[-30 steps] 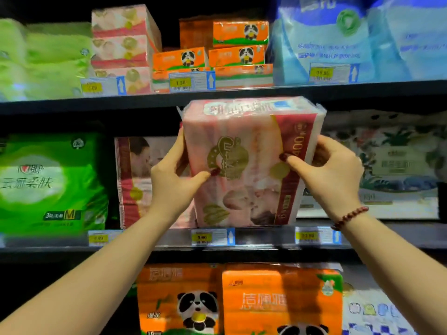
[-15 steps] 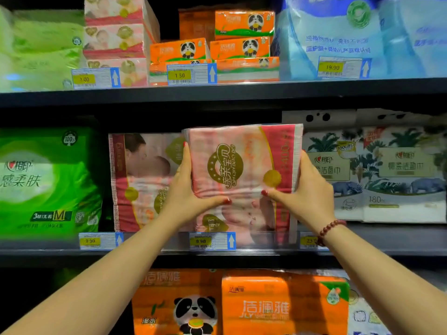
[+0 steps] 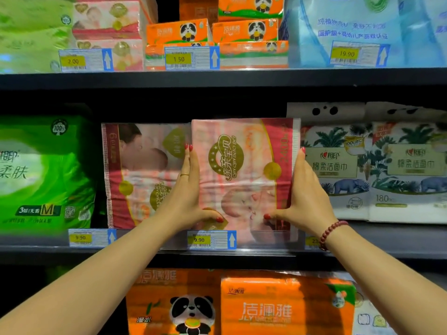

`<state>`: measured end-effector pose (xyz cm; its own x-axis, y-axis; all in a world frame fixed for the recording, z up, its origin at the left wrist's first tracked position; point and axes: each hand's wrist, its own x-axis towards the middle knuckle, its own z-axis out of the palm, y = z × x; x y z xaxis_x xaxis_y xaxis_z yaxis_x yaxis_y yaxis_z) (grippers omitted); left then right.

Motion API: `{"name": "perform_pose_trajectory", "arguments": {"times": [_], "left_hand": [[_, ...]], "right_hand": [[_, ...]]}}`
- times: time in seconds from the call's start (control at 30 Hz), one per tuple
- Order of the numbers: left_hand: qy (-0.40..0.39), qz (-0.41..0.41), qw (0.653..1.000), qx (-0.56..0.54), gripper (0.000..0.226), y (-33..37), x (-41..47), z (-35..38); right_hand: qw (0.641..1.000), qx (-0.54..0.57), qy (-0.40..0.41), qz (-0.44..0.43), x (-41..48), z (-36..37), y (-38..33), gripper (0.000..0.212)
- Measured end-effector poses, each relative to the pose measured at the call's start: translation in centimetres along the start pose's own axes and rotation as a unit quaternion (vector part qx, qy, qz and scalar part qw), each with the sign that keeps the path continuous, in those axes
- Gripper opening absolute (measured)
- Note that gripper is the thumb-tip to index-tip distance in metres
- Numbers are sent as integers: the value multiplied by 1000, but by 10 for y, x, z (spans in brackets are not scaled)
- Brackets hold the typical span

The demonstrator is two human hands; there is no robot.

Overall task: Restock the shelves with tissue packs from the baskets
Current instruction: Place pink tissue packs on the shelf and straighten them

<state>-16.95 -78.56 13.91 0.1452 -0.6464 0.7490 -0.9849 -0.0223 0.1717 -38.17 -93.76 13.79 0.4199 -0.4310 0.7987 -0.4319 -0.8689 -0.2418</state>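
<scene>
Pack upright on shelf (twin just left); left hand, right hand flat on its sides, fingers straight, pressed together.

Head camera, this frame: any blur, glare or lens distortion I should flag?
Head view, centre: sharp, the pink plastic-wrapped tissue pack and the yellow 9.90 price tag below it read clearly. Head view, left edge: the green plastic tissue pack is smeared. Head view overall: the dark shelf edge bows slightly, wide-angle distortion; lighting even, mild sheen on wrappers.
</scene>
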Motion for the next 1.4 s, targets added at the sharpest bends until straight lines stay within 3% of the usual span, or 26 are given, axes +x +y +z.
{"name": "perform_pose_trajectory", "arguments": {"times": [0.23,0.37,0.6,1.13,1.4], "left_hand": [[14,61,989,132,139,-3,-1,-4],[9,47,978,205,135,-3,6,-3],[-29,15,980,197,124,-11,19,7],[-46,-9,971,233,119,-6,19,7],[16,-15,966,258,73,1,-16,-25]], "right_hand": [[1000,0,5,0,5,10,1,147],[1000,-8,-11,1,5,14,-1,149],[978,-185,-26,-91,6,28,-8,131],[982,-157,-59,-90,9,21,-10,119],[987,-80,-7,-138,-6,9,-43,78]]}}
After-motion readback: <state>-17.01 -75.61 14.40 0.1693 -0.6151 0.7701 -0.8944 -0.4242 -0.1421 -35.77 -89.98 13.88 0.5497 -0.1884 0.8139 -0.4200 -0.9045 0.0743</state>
